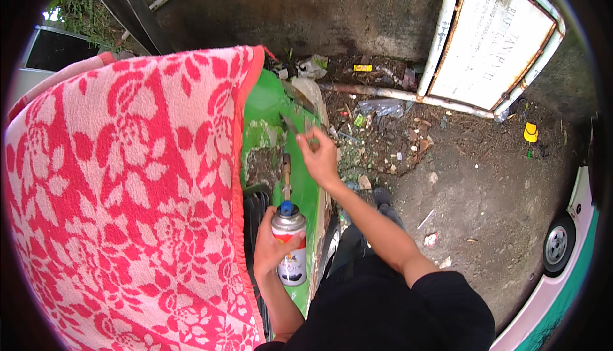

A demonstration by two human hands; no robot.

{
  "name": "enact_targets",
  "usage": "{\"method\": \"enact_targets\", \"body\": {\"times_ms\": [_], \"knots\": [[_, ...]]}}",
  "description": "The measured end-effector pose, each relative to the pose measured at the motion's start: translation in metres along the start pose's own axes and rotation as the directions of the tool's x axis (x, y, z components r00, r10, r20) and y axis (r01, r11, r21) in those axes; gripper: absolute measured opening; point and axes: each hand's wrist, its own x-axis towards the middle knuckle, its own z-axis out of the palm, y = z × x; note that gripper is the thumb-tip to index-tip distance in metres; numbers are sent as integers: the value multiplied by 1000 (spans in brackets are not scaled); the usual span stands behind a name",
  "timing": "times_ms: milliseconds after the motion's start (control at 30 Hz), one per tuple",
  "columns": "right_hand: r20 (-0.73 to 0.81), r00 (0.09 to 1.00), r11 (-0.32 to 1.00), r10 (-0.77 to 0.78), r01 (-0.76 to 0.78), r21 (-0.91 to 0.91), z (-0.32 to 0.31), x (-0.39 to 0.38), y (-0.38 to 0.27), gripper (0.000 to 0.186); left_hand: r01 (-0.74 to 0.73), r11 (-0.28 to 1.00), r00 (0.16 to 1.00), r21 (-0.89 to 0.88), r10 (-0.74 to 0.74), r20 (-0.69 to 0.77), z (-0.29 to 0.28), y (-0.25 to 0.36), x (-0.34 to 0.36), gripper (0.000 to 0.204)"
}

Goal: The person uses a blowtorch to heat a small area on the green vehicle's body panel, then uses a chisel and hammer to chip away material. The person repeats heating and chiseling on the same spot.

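The left hand (271,245) has its grip wrapped around a gas can (293,273), with the thumb laid across the front. A torch nozzle (287,169) is fitted to the can's top and runs almost straight up the view, away from the person; no flame can be made out. The right hand (317,159) has its grip closed on a thin scraper (291,125), pinched between thumb and fingers.

The scraper's long axis slants up and to the left from the right hand — across the line of the nozzle and just beyond its end. Its tip lies near the upper right edge of a rough patch (260,162) on the green panel (263,95); whether it touches the panel is hard to tell. The patch lies to the left of the right hand and beyond the left hand. The nozzle stands along the patch's right side, so the right hand is nearer its upper edge, the left its lower one. A red and pink towel (128,191) covers the surface to the left.
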Motion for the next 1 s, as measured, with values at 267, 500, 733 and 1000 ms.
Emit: {"method": "enact_targets", "body": {"times_ms": [267,500,733,1000], "knots": [[165,984,994,64,-77,74,-26,-52,16,16,-6,1000,1000,15,7,-28,-7,6,-8,57],[138,989,992,53,-68,105,-31,-61,2,19,-58,998,998,14,59,-26,-9,5,-6,50],[190,978,996,83,-83,-6,-27,-51,-29,16,-70,998,997,7,70,-18,-10,10,-8,50],[209,975,997,80,-74,-39,-25,-48,-27,18,-65,998,997,-27,64,-31,-13,12,-8,53]]}}
